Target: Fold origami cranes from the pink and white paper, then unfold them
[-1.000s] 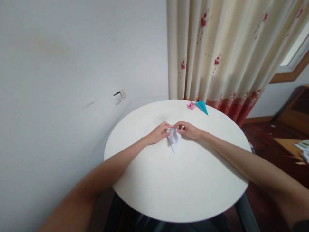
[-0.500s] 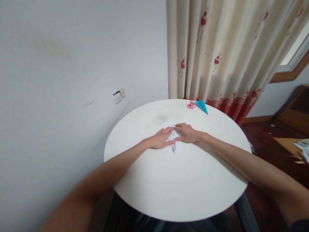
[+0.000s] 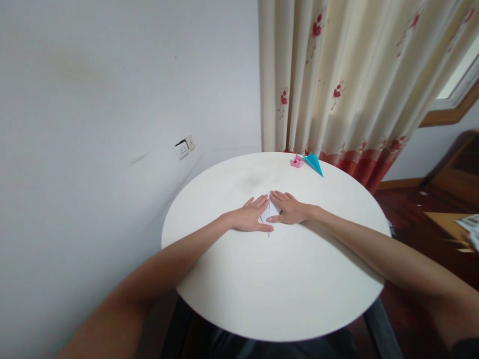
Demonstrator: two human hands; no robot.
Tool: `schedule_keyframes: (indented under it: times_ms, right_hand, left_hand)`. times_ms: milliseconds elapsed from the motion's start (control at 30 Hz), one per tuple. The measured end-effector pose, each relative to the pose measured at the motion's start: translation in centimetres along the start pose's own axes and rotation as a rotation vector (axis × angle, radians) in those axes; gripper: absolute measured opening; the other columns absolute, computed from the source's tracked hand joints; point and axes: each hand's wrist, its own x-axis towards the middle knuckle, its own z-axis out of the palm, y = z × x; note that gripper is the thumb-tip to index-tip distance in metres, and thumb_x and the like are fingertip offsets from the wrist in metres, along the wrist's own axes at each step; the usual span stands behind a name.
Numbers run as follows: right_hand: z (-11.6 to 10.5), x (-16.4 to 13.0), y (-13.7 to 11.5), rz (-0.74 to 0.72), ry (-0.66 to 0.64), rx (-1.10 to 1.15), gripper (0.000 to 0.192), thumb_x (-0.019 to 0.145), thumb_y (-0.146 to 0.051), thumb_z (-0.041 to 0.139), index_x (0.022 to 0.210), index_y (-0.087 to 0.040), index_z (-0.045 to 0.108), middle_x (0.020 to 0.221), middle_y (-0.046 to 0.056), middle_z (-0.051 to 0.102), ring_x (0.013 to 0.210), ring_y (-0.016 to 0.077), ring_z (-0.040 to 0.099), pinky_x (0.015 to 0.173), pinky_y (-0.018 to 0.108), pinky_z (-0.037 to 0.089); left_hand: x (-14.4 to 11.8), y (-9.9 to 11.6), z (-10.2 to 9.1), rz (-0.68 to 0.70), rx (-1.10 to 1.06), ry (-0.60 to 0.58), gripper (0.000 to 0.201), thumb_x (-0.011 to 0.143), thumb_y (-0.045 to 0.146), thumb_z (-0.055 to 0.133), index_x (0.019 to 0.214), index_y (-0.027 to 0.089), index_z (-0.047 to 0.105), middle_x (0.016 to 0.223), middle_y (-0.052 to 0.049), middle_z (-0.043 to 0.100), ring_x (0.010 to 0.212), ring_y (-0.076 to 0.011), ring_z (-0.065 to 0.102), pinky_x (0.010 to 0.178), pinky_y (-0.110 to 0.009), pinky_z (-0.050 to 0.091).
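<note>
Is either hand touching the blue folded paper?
No, the left hand and right hand are on the white paper, while the blue paper lies beyond them on the table.

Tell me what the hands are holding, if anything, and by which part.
Nothing is gripped: the left hand and right hand lie flat over the left and right sides of the folded white paper on the round white table.

One head-worn view, forward and down across the table [image 3: 277, 274]
</note>
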Motion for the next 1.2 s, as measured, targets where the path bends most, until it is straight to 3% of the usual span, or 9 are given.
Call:
schedule_keyframes:
  times_ms: [167,333,433,533,667,900,1067,1133,1200]
  right_hand:
    - [0.3,0.4,1.1,0.016,0.071,-0.018,0.076,0.091,-0.062,0.03,0.15,-0.014,0.025,0.155,0.017,0.018,0.143,0.0334,0.016,0.114,0.056,0.013]
    - [0.3,1.1,3.0,0.009,0.169,-0.033,0.049,0.096,-0.034,0.035,0.141,-0.016,0.041,0.15,0.016,0.034,0.14,0.0313,0.029,0.111,0.056,0.025]
    - [0.1,1.4,3.5,-0.017,0.315,0.035,0.044,0.093,-0.023,0.037,0.135,-0.014,0.049,0.144,0.016,0.044,0.135,0.0288,0.039,0.11,0.051,0.031]
    - [-0.1,1.6,3.1,-0.098,0.393,0.151,0.044,0.091,-0.019,0.037,0.132,-0.013,0.054,0.142,0.015,0.047,0.135,0.0257,0.039,0.112,0.046,0.031]
    - [0.1,1.5,2.0,-0.22,0.267,0.208,0.045,0.092,-0.022,0.039,0.135,-0.019,0.051,0.14,0.011,0.05,0.136,0.0249,0.038,0.111,0.047,0.032]
    - [-0.4,0.7,1.7,-0.159,0.053,0.076,0.053,0.097,-0.044,0.03,0.146,-0.023,0.035,0.152,0.01,0.033,0.143,0.0262,0.023,0.114,0.054,0.018]
    - [-0.7,0.3,1.8,-0.107,0.008,0.005,0.059,0.097,-0.049,0.024,0.149,-0.021,0.027,0.155,0.01,0.026,0.144,0.0264,0.018,0.114,0.054,0.016]
    - [-0.6,0.3,1.9,-0.079,-0.001,-0.031,0.06,0.097,-0.048,0.023,0.149,-0.019,0.025,0.155,0.011,0.024,0.144,0.0266,0.018,0.114,0.053,0.017]
    - [-0.6,0.3,2.0,-0.044,0.001,-0.069,0.059,0.098,-0.046,0.023,0.149,-0.017,0.026,0.156,0.012,0.023,0.144,0.0272,0.018,0.113,0.053,0.018]
  left_hand:
    - [-0.2,0.1,0.1,0.019,-0.001,0.004,0.095,0.081,0.07,0.044,0.152,0.019,0.006,0.157,-0.015,-0.003,0.145,-0.0291,-0.005,0.116,-0.05,0.0]
    - [-0.6,0.1,0.0,0.059,-0.017,-0.001,0.089,0.083,0.067,0.045,0.152,0.026,0.004,0.158,-0.01,-0.004,0.145,-0.0285,-0.004,0.116,-0.051,-0.001]
    - [-0.7,0.3,-0.2,0.084,-0.023,-0.006,0.086,0.084,0.065,0.045,0.151,0.029,0.005,0.158,-0.007,-0.004,0.145,-0.0289,-0.002,0.116,-0.052,-0.001]
    - [-0.7,0.6,-0.3,0.105,-0.024,-0.012,0.087,0.085,0.065,0.043,0.151,0.027,0.002,0.158,-0.007,-0.004,0.145,-0.0282,-0.004,0.115,-0.052,-0.002]
    - [-0.8,0.8,-0.6,0.114,-0.034,-0.045,0.087,0.085,0.065,0.042,0.152,0.025,0.002,0.158,-0.008,-0.001,0.145,-0.0271,-0.007,0.115,-0.051,-0.006]
    - [-1.4,1.3,-1.4,0.154,-0.083,-0.139,0.076,0.079,0.064,0.054,0.146,0.042,0.025,0.158,0.002,-0.004,0.144,-0.0334,-0.011,0.112,-0.059,-0.007]
    - [-1.9,1.0,-2.8,0.186,-0.149,-0.245,0.073,0.077,0.063,0.059,0.143,0.041,0.034,0.159,0.003,-0.002,0.143,-0.0353,-0.012,0.111,-0.061,-0.007]
    - [-2.0,0.7,-3.5,0.202,-0.192,-0.274,0.061,0.082,0.06,0.054,0.138,0.038,0.044,0.159,0.002,0.005,0.144,-0.0349,-0.01,0.112,-0.06,-0.003]
    - [-1.9,0.4,-3.8,0.222,-0.259,-0.207,0.046,0.089,0.056,0.046,0.127,0.033,0.058,0.158,0.001,0.018,0.146,-0.0311,0.0,0.115,-0.053,0.005]
